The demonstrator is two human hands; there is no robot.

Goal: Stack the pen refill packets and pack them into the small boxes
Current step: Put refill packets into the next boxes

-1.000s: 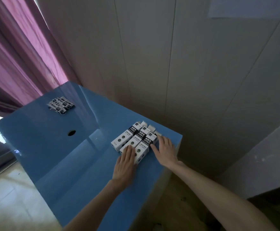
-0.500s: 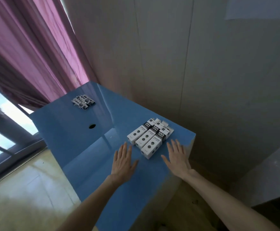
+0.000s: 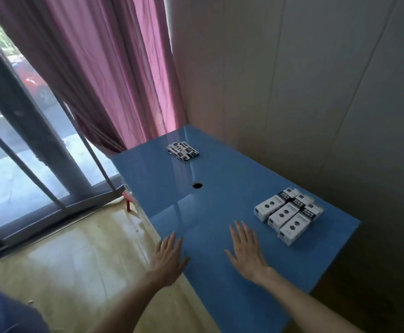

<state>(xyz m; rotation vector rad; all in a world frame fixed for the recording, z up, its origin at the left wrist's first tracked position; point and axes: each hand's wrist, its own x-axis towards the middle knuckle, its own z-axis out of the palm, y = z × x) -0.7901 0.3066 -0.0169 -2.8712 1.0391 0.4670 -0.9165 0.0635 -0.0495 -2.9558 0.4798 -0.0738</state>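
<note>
Three small white boxes with black ends lie side by side near the right end of the blue table. A small pile of pen refill packets rests at the table's far left corner. My left hand hovers flat and empty over the table's near left edge, fingers apart. My right hand is flat and empty over the table, just left of the boxes and not touching them.
A round cable hole sits in the tabletop between packets and boxes. A pink curtain and a glass door stand to the left, a panelled wall behind. A red object is on the wooden floor.
Both hands have let go of the boxes and drawn back and to the left. The view has swung left, so the boxes now sit to the right of my hands.
</note>
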